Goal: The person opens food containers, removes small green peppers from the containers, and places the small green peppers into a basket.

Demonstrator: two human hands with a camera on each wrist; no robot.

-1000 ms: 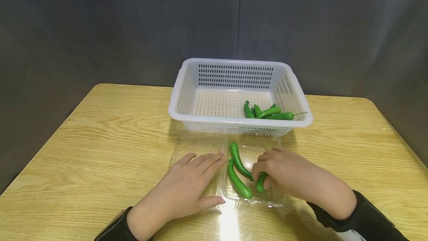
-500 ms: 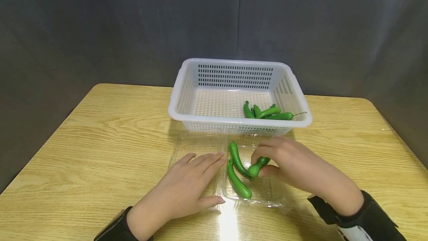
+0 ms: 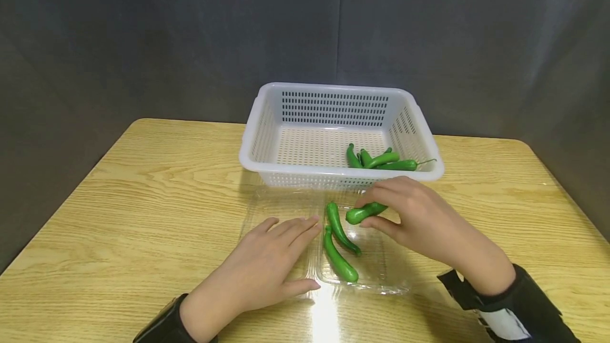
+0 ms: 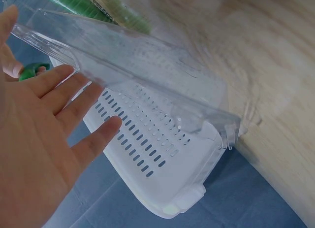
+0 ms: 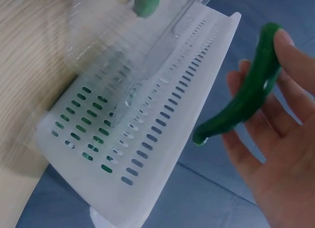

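My right hand (image 3: 414, 213) pinches a green chili pepper (image 3: 366, 213) between thumb and fingers, over the back right of a clear plastic clamshell box (image 3: 381, 279). The right wrist view shows this curved pepper (image 5: 248, 92) whole, its narrow end sticking out past the fingers. Two more green peppers (image 3: 340, 258) lie in the box's right half, side by side near the fold. My left hand (image 3: 267, 266) rests with straight, spread fingers on the clamshell's left half (image 3: 281, 202). In the left wrist view the palm (image 4: 34, 139) shows beside the clear plastic wall (image 4: 147, 85).
A white slotted basket (image 3: 340, 171) stands right behind the clamshell on the wooden table (image 3: 143, 200). Several green peppers (image 3: 383, 160) lie in its front right corner. A dark grey cloth (image 3: 190, 41) hangs behind the table.
My right hand has lifted the pepper from the front of the box's right half and carried it toward the back, turning it more level. The left hand stays in place.
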